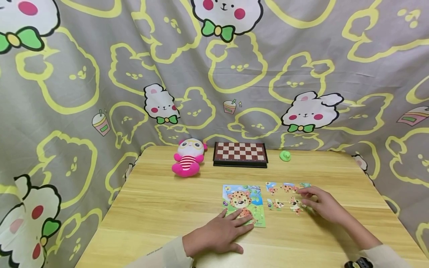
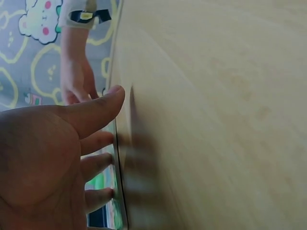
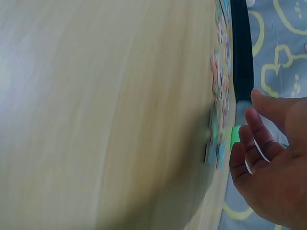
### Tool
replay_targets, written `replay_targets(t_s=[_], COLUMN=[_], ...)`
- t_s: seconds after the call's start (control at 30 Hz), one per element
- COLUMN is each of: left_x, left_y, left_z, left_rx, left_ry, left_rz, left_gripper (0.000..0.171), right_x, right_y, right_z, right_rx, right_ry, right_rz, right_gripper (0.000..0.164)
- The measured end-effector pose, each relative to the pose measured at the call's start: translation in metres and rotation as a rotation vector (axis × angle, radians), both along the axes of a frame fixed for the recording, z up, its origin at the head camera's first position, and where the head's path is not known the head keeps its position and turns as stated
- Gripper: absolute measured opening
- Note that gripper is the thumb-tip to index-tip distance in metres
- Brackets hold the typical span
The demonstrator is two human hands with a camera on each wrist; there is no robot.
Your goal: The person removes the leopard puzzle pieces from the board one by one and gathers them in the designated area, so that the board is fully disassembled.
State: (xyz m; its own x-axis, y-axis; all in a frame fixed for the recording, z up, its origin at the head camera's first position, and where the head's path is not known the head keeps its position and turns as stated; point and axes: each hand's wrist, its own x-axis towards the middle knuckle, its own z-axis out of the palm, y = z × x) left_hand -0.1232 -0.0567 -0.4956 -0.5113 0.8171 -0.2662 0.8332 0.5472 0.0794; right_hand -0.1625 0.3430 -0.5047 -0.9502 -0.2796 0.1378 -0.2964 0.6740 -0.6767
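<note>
A leopard jigsaw puzzle (image 1: 259,201) lies flat on the table, showing a spotted cub on grass. My left hand (image 1: 221,232) rests on its lower edge with fingers spread, covering the bottom left; the left wrist view shows the fingertips at the board's edge. Several loose puzzle pieces (image 1: 275,204) lie in two rows to the board's right, and one blue-green piece (image 1: 304,184) is at the upper right. My right hand (image 1: 323,204) hovers at the right end of these rows, partly hiding them. In the right wrist view its fingers (image 3: 261,139) are loosely bent with nothing between them.
Along the back of the wooden table (image 1: 161,208) are a pink plush doll (image 1: 187,158), a dark checkered board-game box (image 1: 240,153) and a small green duck (image 1: 285,155). A grey cartoon-print curtain (image 1: 201,74) hangs behind and at both sides.
</note>
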Motion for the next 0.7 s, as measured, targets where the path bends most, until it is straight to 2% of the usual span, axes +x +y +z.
replay_targets(t_s=[0.27, 0.4, 0.57, 0.7], left_x=[-0.001, -0.001, -0.002, -0.005], left_y=[0.004, 0.004, 0.002, -0.003], left_z=[0.005, 0.006, 0.006, 0.003], left_rx=[0.012, 0.028, 0.046, 0.078], left_ry=[-0.001, -0.004, 0.007, 0.007], left_rz=[0.03, 0.031, 0.029, 0.057], left_gripper=[0.074, 0.072, 0.07, 0.069], right_x=[-0.003, -0.006, -0.008, -0.009], right_y=[-0.026, -0.041, -0.063, -0.081], right_z=[0.002, 0.0, 0.0, -0.002], right_rx=[-0.031, -0.039, -0.03, -0.042], right_ry=[-0.053, -0.049, -0.058, -0.086], right_rz=[0.03, 0.053, 0.078, 0.11], right_gripper=[0.03, 0.029, 0.03, 0.031])
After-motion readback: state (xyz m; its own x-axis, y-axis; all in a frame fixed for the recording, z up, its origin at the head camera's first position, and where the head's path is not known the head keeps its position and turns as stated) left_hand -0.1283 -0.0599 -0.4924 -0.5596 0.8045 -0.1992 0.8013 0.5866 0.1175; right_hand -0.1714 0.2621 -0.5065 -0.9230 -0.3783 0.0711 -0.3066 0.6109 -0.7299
